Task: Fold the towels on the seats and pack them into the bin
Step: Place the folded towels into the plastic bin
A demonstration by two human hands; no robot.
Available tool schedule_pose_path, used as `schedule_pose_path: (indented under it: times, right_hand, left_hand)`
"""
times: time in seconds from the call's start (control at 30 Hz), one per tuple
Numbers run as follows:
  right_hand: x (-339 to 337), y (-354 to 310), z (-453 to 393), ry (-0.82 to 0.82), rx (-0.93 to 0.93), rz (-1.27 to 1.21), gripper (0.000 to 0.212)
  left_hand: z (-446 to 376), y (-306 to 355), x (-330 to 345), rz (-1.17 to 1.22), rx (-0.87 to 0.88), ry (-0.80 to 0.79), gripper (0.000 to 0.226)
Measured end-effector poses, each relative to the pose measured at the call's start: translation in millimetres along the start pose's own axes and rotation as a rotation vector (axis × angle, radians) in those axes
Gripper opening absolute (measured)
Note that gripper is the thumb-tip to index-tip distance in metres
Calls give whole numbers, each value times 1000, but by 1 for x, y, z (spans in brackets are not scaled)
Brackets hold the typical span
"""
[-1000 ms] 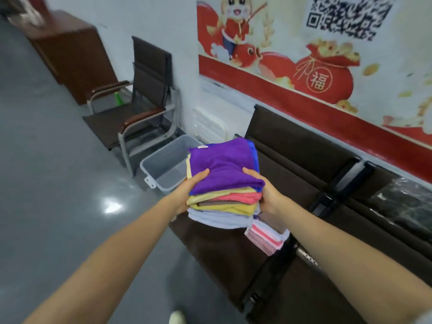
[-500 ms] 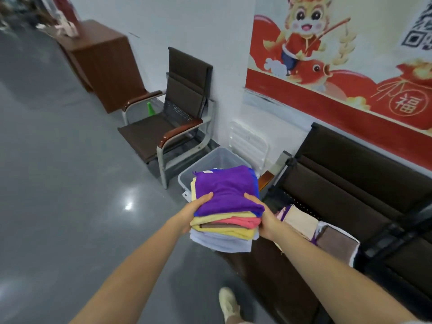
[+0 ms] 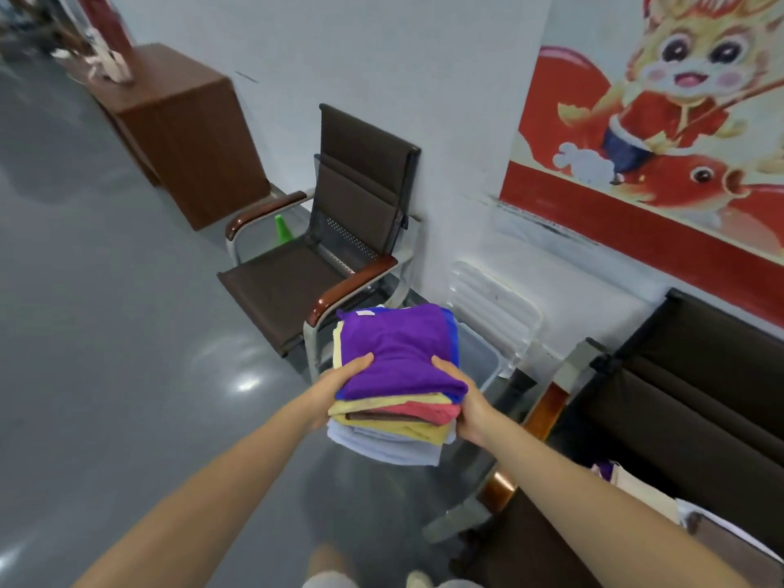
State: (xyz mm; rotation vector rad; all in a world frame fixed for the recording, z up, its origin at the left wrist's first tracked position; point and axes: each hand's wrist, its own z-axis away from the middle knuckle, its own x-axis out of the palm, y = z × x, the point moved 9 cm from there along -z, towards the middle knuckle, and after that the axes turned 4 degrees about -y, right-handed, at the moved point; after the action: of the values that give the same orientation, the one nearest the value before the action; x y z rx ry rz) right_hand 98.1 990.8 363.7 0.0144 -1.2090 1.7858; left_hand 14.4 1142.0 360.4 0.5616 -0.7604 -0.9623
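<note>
I have the stack of folded towels (image 3: 394,384) clamped between both hands, my left hand (image 3: 339,388) on one side and my right hand (image 3: 460,401) on the other. Each thumb lies flat across the purple towel (image 3: 394,350) on top, and my fingers curl underneath, so the pile is squeezed from above and below at once. I hold it that way, I think, because the layers are loose: yellow, pink, brown and pale blue folds would slide apart if I only carried them from beneath.

The bin (image 3: 483,362) sits on the floor just beyond my fingers, mostly covered by the stack itself; only its far right corner and a bit of rim show past my right hand. I cannot tell from here how full it is or whether the pile will go in flat.

My fingers under the towels are out of sight, so how far they reach is a guess. Behind my right forearm, a few more folded towels (image 3: 645,498) lie on the dark bench seat (image 3: 695,401), cut off by the picture's edge. The chair (image 3: 314,265) stands beyond my left hand, next to the bin.
</note>
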Motion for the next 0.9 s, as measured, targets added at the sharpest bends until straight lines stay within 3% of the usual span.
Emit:
schedule_pose_path:
  times: [0.07,0.13,0.2,0.3,0.47,0.63,0.8,0.9]
  right_hand:
    - [4,-13,-31,30,5,-7,37]
    - [3,-25,-62,72,0,-25,42]
    - [-1,-33,-91,127,-11,-72,61]
    - [-18,-45,-146,198,-56,-210,95]
    - [-60,-51,-209,326,-127,-331,105]
    - [-124,-7,-265,392,-83,-496,108]
    - [-229,75,-343,488,-45,-583,105]
    - [-299,132,-396,557,-11,-570,84]
  left_hand:
    - [-27,26,-17,-23,-12,-25,85]
    - [-58,48,-31,-33,-43,-59,70]
    - [-89,70,-40,-72,-86,-88,57]
    - [-155,109,-59,-175,-100,-102,63]
    - [-248,138,-67,-213,-100,-190,49]
    - [-344,88,-69,-239,-211,-177,78]
    - [-467,0,-82,-275,-277,-146,45]
    - [-550,-66,-105,-311,-287,-68,25]
